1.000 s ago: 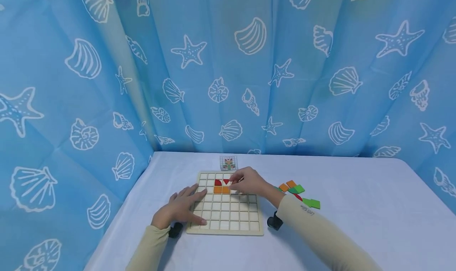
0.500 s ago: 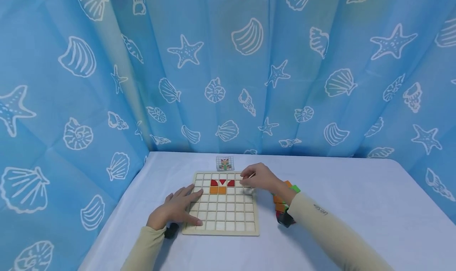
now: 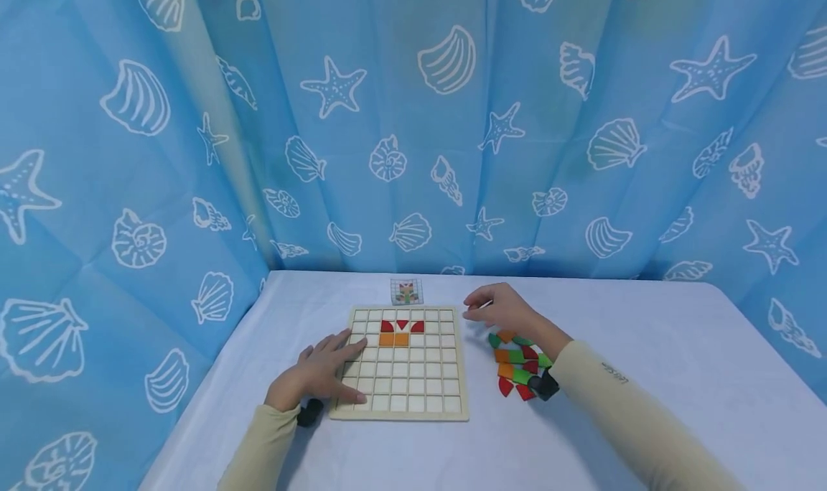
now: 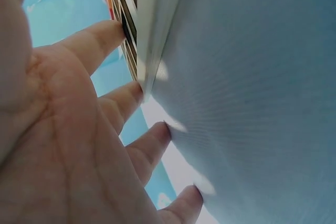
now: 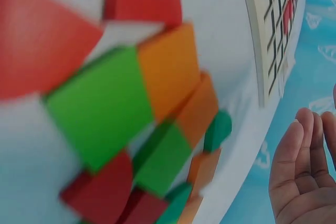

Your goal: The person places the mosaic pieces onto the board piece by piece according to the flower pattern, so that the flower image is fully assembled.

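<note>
A light wooden grid board [image 3: 400, 416] lies on the white table. On it are two orange squares [image 3: 393, 339], with a red triangle [image 3: 403, 324] and two rounded red pieces [image 3: 418, 326] in the row above. My left hand [image 3: 316, 375] rests spread on the board's left side; in the left wrist view, two fingertips [image 4: 116, 31] touch its edge. Beyond the board's upper right corner, my right hand [image 3: 513, 313] is raised with fingers bent toward the thumb. No piece shows in that hand [image 5: 304, 182] in the right wrist view.
Loose red, green and orange pieces [image 3: 510, 357] lie in a cluster right of the board, below my right hand. A small pattern card [image 3: 406, 291] is behind the board. A blue shell-print curtain [image 3: 413, 153] hangs behind the table.
My right hand has moved right, off the board and over beyond the loose pieces. A second rounded red piece now shows beside the triangle. My left hand stays on the board.
</note>
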Tool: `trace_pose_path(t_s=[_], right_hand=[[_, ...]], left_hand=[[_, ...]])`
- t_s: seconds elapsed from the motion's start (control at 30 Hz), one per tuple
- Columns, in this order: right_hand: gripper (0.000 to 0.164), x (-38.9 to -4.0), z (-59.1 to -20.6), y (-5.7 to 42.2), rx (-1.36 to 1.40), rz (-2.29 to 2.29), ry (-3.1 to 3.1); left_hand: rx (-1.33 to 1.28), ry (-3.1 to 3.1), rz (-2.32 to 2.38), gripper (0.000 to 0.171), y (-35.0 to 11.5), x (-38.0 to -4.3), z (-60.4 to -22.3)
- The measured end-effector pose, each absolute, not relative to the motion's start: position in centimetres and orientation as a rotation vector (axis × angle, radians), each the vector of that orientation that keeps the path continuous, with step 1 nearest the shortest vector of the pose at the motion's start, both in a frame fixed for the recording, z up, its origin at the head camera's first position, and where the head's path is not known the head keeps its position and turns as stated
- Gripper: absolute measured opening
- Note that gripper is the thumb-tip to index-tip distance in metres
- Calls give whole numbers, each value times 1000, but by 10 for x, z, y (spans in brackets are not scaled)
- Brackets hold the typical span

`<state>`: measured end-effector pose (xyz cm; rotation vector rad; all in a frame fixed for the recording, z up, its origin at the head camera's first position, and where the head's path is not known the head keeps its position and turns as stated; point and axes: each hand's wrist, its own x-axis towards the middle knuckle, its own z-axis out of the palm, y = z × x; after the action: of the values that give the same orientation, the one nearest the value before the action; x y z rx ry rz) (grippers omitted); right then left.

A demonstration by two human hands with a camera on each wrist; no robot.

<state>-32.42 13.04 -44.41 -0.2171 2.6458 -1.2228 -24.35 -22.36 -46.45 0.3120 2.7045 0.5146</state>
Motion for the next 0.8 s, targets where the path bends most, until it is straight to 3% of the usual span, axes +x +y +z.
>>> trace_pose_path(t_s=[0.8], right_hand=[[39, -318, -448, 211, -202, -1130, 2729]], left_hand=[[299, 2711, 501, 105, -223, -244, -468]])
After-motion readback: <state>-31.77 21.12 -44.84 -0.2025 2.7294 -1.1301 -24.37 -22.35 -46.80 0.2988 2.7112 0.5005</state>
